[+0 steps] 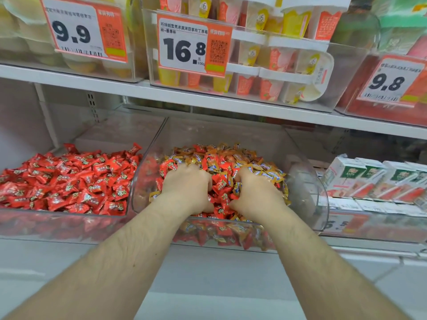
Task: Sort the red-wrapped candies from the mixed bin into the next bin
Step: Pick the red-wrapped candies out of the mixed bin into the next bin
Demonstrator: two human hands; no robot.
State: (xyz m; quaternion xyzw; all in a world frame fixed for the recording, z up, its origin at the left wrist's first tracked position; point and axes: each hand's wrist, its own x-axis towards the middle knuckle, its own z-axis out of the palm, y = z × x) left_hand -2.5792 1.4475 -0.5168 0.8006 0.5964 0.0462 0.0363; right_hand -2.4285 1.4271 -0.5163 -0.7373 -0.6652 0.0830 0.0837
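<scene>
The left hand (186, 188) and the right hand (254, 192) are both sunk knuckles-up into the mixed bin (307, 179), fingers curled down into the pile and closed on handfuls of wrapped candy; exactly which pieces each hand has caught is hidden under the palms. Between the two hands lies a cluster of red-wrapped candies (220, 183), while gold-wrapped candies (265, 174) crowd beyond and to the right of the right hand. To do this step well, I judge the hands should gather only from that red patch between them and shake loose any gold pieces before lifting, since scooping deep will likely drag up both colours. Just left of the left hand, across the clear wall the two containers share, sits the next bin (69, 224), already heaped with red candies alone. Above both hands a shelf carries clear tubs of jelly cups (272, 63); to the right of the right hand stand small cartons (353, 176).
</scene>
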